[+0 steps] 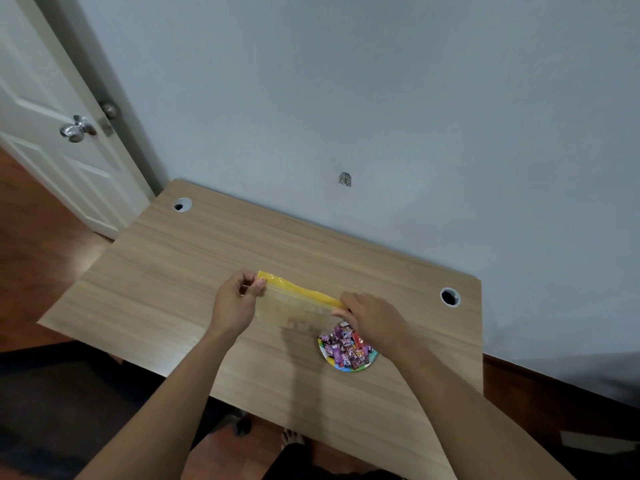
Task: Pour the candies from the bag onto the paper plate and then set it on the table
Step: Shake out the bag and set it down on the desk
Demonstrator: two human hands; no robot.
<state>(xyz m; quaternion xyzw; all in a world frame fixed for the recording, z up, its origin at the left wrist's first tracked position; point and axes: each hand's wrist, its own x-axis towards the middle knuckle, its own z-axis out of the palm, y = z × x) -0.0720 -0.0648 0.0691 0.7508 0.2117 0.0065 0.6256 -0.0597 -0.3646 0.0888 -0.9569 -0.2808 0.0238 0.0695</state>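
Note:
A clear zip bag [294, 304] with a yellow top strip is held just above the wooden table [180, 271], and it looks empty. My left hand [237, 301] pinches its left corner. My right hand [372, 318] pinches its right end. Below my right hand, a small colourful paper plate [363, 368] sits on the table, heaped with several purple and red wrapped candies [344, 346]. My right wrist hides part of the plate's right side.
Two round cable holes [182, 204] [449, 296] are set in the table's far corners. The table stands against a pale blue wall. A white door with a metal knob [77, 129] is at the left. My foot shows under the near edge.

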